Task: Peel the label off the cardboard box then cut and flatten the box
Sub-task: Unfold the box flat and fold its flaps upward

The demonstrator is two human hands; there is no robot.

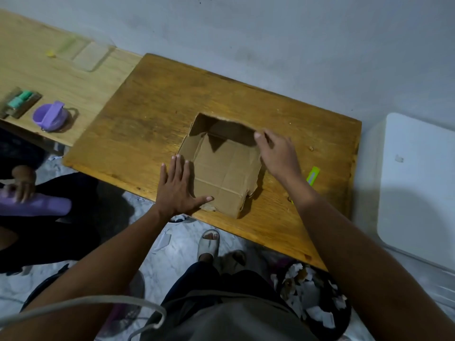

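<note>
left hand [176,190] spread flat on cardboard box [222,166] flap | right hand [277,153] pinches far wall | risk: uneven pressing tears wall, box skids off surface [152,107]

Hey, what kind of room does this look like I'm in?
Probably a plain room at home used as a makeshift work spot: a bare wooden table against a scuffed painted wall, a marble-patterned tiled floor, and a bin full of torn paper scraps beside it.
</note>
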